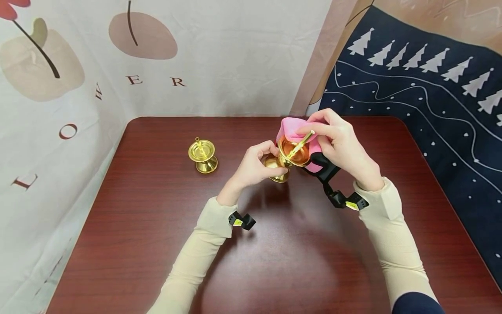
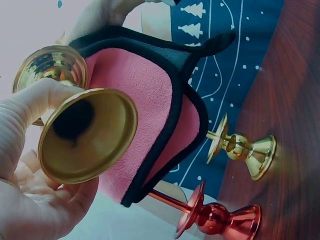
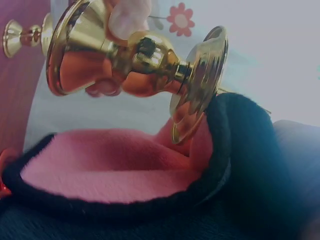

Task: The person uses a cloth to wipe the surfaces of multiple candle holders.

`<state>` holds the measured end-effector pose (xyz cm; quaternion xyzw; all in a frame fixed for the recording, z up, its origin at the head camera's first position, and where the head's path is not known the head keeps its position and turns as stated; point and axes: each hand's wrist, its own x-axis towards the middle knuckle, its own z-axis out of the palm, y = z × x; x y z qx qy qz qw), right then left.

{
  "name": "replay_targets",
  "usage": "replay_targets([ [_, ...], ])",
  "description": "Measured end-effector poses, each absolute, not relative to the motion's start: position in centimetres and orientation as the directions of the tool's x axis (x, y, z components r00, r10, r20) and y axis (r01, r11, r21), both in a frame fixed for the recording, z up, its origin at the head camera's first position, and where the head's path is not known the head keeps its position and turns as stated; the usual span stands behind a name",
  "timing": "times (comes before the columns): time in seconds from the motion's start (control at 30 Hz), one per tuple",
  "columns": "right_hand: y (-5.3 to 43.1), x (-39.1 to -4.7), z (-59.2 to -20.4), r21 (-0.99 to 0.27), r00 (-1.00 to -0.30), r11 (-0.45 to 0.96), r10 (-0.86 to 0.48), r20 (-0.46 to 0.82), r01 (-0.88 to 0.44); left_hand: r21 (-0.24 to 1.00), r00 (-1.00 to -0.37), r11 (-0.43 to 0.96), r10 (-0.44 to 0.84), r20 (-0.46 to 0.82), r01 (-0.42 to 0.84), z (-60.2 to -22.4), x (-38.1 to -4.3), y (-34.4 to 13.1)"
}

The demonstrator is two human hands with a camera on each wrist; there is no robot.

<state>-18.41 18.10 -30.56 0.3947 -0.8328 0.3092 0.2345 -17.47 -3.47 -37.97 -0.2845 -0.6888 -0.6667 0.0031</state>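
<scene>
head view: hands [image 1: 256, 165] hold candlestick [image 1: 284, 161], cloth [image 1: 291, 127]; backdrop [image 1: 235, 56] reads "lower".

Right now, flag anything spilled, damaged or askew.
Nothing looks spilled or damaged. The shiny gold metal stand with a dished top is tilted, but the left hand holds it, so that seems deliberate.

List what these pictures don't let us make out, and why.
- Head view: held gold stand, base partly hidden behind the left hand.
- Left wrist view: red stand, spike tip hidden behind the pink cloth, foot partly cut off by the bottom edge.
- Right wrist view: left hand, mostly cut off by the top edge.
</scene>
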Motion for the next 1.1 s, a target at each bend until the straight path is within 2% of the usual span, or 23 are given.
replay_targets([
  [0.2,18.2,-17.9,-30.1,-0.302,-0.580,0.517,-0.546,0.605,-0.801,0.908,-0.825,-0.087,0.389,0.410,0.410,-37.9,-17.6,-3.6],
  [0.47,19.3,-16.9,-29.4,-0.316,-0.604,0.530,-0.557,0.570,-0.787,0.902,-0.839,-0.093,0.339,0.426,0.421,-38.4,-17.9,-3.8],
  [0.77,18.4,-17.2,-29.8,-0.298,-0.624,0.581,-0.510,0.592,-0.757,0.899,-0.815,-0.095,0.391,0.428,0.427,-38.2,-17.8,-3.4],
  [0.97,19.0,-16.7,-30.0,-0.314,-0.652,0.592,-0.533,0.539,-0.743,0.902,-0.862,-0.038,0.279,0.423,0.431,-38.8,-18.0,-3.7],
  [1.03,19.1,-16.2,-29.9,-0.345,-0.681,0.601,-0.522,0.514,-0.721,0.899,-0.880,0.017,0.216,0.423,0.437,-38.9,-18.1,-3.8],
  [1.1,19.1,-15.7,-29.9,-0.398,-0.718,0.605,-0.496,0.489,-0.689,0.877,-0.884,0.129,0.140,0.447,0.464,-38.9,-18.2,-3.8],
])
